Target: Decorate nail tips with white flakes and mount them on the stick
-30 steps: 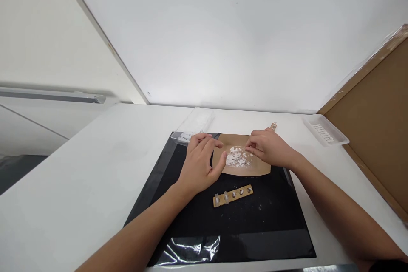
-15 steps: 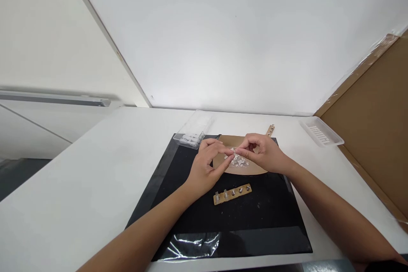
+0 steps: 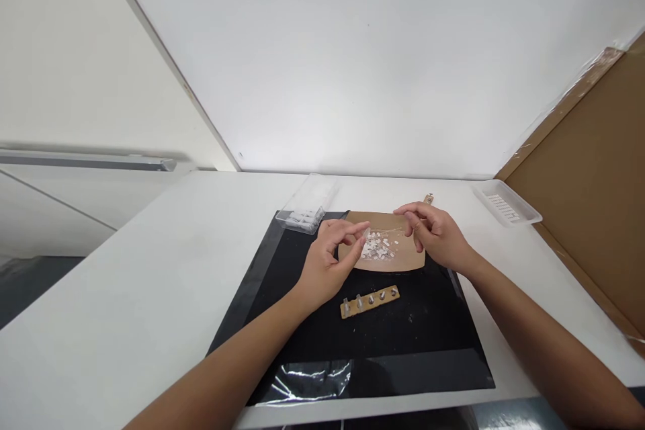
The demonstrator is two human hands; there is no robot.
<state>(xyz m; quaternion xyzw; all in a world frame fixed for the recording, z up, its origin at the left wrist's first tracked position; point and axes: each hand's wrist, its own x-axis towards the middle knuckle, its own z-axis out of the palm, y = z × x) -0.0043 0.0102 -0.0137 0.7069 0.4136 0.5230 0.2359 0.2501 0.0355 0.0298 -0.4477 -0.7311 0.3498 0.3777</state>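
Note:
A brown card lies on a black mat and carries a heap of small white pieces. My left hand hovers at the card's left edge, thumb and forefinger pinched on one small white piece. My right hand is over the card's right end, its fingers loosely curled and apart, with nothing visible in them. In front of the card lies a narrow brown strip holding several small upright parts in a row.
A clear plastic box with white parts sits at the mat's far left corner. A shallow clear tray stands at the right, beside a tall brown board. Another brown strip peeks out behind my right hand. Shiny film covers the mat's near edge.
My hands met over the heap, fingertips together, then drew apart. My left hand now keeps a small white piece in its pinch; my right hand has moved right and loosened.

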